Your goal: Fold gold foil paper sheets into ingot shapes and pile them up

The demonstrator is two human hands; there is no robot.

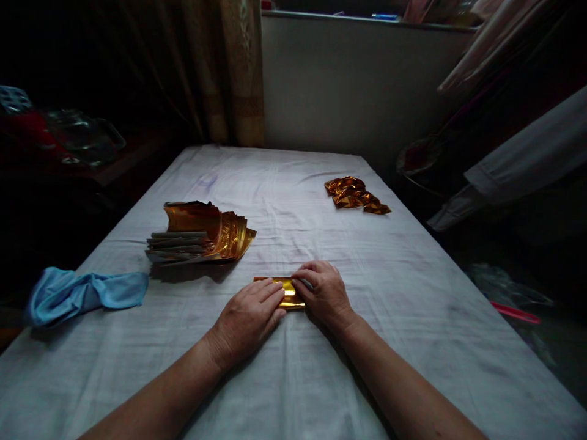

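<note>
The left hand (250,318), fingers together and flat, presses on the narrow folded gold foil strip (288,293) at lower centre of the white sheet (321,379). The right hand (326,294) fingers curl over its right end, hiding it; grip indeterminate.

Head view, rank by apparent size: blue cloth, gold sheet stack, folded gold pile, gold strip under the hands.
1. blue cloth and gold sheet stack: too alike to rank.
2. folded gold pile, though farthest from the camera.
3. gold strip, partly hidden under left hand and right hand.
</note>
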